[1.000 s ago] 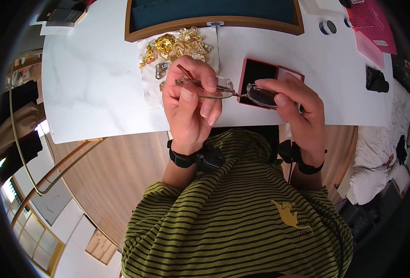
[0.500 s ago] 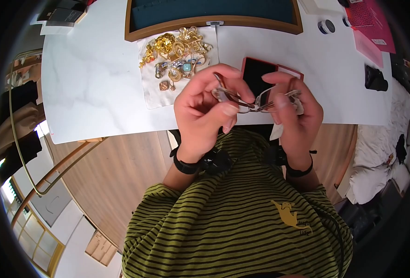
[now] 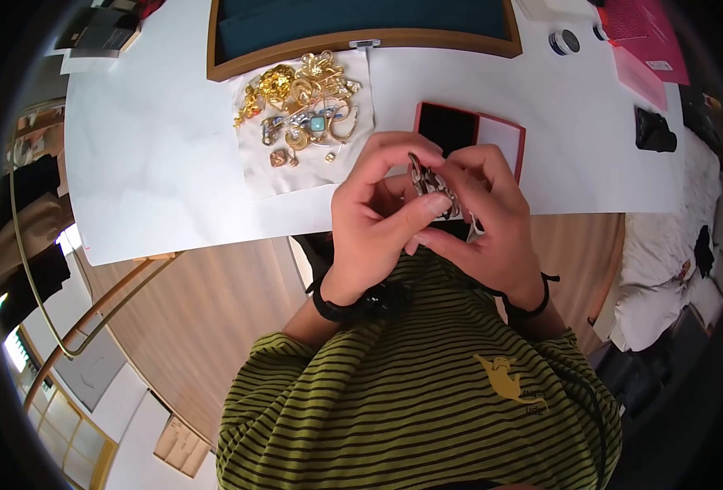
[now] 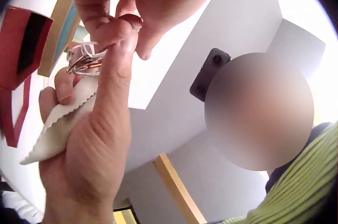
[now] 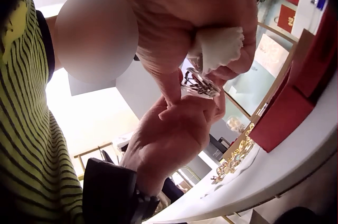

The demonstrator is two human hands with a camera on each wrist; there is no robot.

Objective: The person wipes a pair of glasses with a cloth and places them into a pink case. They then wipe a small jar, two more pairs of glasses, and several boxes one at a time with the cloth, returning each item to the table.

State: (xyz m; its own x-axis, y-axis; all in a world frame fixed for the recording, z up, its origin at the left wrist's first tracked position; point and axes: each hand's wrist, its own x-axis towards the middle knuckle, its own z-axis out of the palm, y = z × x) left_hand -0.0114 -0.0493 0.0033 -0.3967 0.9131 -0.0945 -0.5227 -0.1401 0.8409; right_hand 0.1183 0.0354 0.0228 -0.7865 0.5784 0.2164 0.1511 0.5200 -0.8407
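Observation:
Thin-framed glasses (image 3: 435,188), bunched with their temples folded in, sit between the two hands above the table's front edge. From the left side, the left hand (image 3: 378,220) pinches them between thumb and fingers. The right hand (image 3: 496,220) grips their other side, its fingertips close to the left hand's. A small pale cloth (image 4: 63,126) with a zigzag edge is tucked in the right hand (image 4: 100,123) in the left wrist view. The right wrist view shows the same cloth (image 5: 219,49) beside the glasses (image 5: 199,84). Fingers partly cover the lenses.
Gold jewellery (image 3: 300,94) lies on a white cloth (image 3: 280,181) at the left. An open red box (image 3: 521,155) is just behind the hands. A wooden case (image 3: 492,46) stands at the back; a small jar (image 3: 564,42) and black pouch (image 3: 654,131) are at the right.
The hands have come together, and the glasses went from spread out to folded between them. The left hand moved right, off the jewellery, uncovering more of it.

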